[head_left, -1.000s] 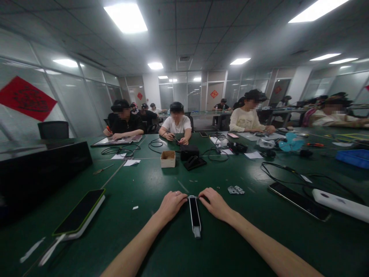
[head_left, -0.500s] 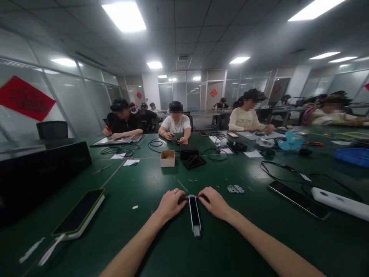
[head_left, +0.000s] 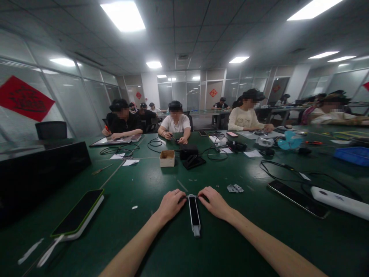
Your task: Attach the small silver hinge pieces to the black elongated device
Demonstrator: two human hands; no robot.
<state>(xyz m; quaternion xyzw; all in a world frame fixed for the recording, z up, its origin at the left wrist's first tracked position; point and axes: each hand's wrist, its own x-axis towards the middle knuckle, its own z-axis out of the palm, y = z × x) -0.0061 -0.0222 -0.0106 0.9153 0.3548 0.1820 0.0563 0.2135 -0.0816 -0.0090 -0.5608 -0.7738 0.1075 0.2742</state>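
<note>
A narrow black device with a white rim (head_left: 194,214) lies lengthwise on the green table (head_left: 150,246) in front of me. My left hand (head_left: 170,204) rests at its far end on the left side, fingers curled toward the tip, a ring on one finger. My right hand (head_left: 215,202) mirrors it on the right side, fingers curled and touching the same far end. What the fingertips pinch there is too small to make out.
Small metal hinges (head_left: 235,188) lie right of my hands. A green-cased phone (head_left: 77,212) sits at left, another phone (head_left: 296,199) and a white power strip (head_left: 340,202) at right. A cardboard box (head_left: 167,158), black chargers and cables lie further back. Several people work along the far side.
Almost nothing has moved: both hands stay at the far end of the black device, with only a slight shift of the fingers and of the view.
</note>
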